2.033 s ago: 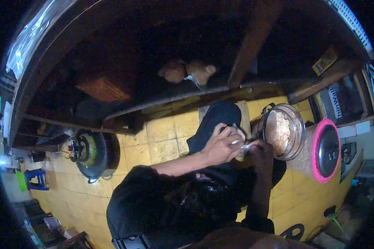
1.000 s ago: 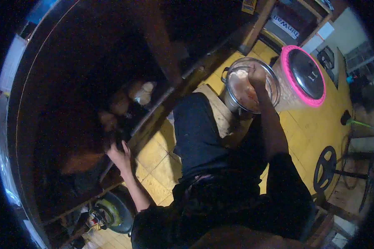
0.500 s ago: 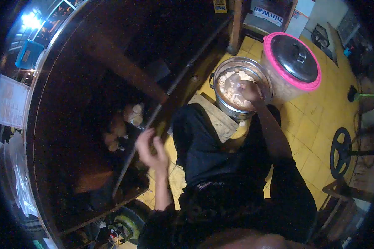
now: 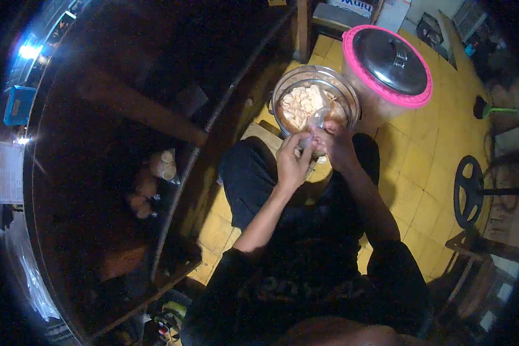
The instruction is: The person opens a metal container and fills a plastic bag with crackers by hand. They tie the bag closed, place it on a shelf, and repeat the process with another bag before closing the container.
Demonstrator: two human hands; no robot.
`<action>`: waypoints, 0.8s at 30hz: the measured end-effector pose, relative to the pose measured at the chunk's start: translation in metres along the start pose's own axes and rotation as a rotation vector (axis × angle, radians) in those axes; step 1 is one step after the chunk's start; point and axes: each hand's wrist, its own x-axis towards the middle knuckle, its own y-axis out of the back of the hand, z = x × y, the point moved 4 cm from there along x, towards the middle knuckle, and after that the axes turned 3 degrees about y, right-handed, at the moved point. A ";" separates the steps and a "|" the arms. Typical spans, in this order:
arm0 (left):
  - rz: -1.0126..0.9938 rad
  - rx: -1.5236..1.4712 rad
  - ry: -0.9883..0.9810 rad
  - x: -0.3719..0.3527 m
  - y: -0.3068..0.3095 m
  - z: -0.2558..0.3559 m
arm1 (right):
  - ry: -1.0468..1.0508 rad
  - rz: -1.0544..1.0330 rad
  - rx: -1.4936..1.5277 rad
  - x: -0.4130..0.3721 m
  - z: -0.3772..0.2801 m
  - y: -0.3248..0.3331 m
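Observation:
Close together at the near rim of a round metal pot [image 4: 356, 95], my left hand [image 4: 293, 164] and my right hand [image 4: 337, 149] both pinch a small clear plastic bag [image 4: 319, 118]. The bag's upper part sticks out beyond my fingertips, over the pot. Pale, chip-like pieces [image 4: 301, 105] fill much of the pot, which stands on the floor between my knees. My fingers cover the lower part of the bag.
A large clear tub with a pink-rimmed dark lid [image 4: 389, 60] stands right of the pot. To the left, a dark cabinet shelf holds several small filled bags [image 4: 165, 166]. A wooden board [image 4: 262, 135] lies beside the pot on yellow floor tiles [image 4: 421, 144].
My left hand has moved from beside the shelf edge, where it was open, to the bag. My right hand has come back from inside the pot to its near rim.

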 end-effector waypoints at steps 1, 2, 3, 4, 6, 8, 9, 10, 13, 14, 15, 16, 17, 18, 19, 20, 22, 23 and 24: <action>0.011 -0.032 0.078 0.000 0.004 -0.004 | -0.022 0.045 0.063 -0.004 -0.001 -0.003; 0.024 -0.064 0.154 0.001 0.006 -0.009 | -0.027 0.044 0.065 -0.005 -0.005 -0.006; 0.045 -0.085 0.071 0.004 0.006 -0.014 | -0.066 0.072 0.060 -0.007 -0.008 -0.009; 0.047 -0.080 0.077 0.006 0.006 -0.022 | -0.106 0.098 0.054 -0.007 -0.008 -0.010; 0.114 -0.242 0.111 0.008 0.013 -0.030 | -0.095 0.112 0.011 -0.006 -0.006 -0.007; 0.038 -0.392 0.355 0.009 0.018 -0.036 | -0.077 0.124 -0.037 -0.003 -0.005 0.000; 0.034 -0.567 0.388 0.011 0.019 -0.037 | -0.003 0.126 -0.202 -0.003 -0.006 0.004; 0.029 -0.743 0.419 0.012 0.020 -0.037 | 0.074 0.127 -0.366 -0.003 -0.008 0.006; 0.007 -0.731 0.472 0.012 0.027 -0.044 | 0.603 0.121 -0.897 -0.021 -0.026 -0.008; -0.015 -0.667 0.433 0.012 0.029 -0.045 | 0.601 0.116 -0.897 -0.026 -0.028 -0.014; -0.011 -0.669 0.433 0.009 0.029 -0.046 | 0.483 -0.007 -0.830 -0.030 -0.029 -0.026; 0.021 -0.569 0.408 0.005 0.030 -0.045 | 0.363 -0.126 -0.760 -0.036 -0.033 -0.038; 0.050 -0.469 0.383 0.002 0.030 -0.045 | 0.370 -0.182 -0.826 -0.046 -0.047 -0.049; 0.051 -0.469 0.382 0.001 0.029 -0.045 | 0.370 -0.183 -0.827 -0.042 -0.038 -0.046; 0.050 -0.378 0.367 -0.002 0.029 -0.045 | 0.341 -0.240 -0.721 -0.036 -0.019 -0.042; 0.050 -0.287 0.353 -0.004 0.030 -0.045 | 0.310 -0.297 -0.616 -0.033 -0.004 -0.039; 0.066 -0.361 0.413 -0.004 0.034 -0.041 | 0.258 -0.338 -0.652 -0.032 0.001 -0.038; 0.034 -0.419 0.403 -0.005 0.035 -0.044 | 0.204 -0.373 -0.688 -0.032 0.004 -0.037; 0.001 -0.478 0.392 -0.006 0.037 -0.045 | 0.201 -0.375 -0.691 -0.035 0.000 -0.037</action>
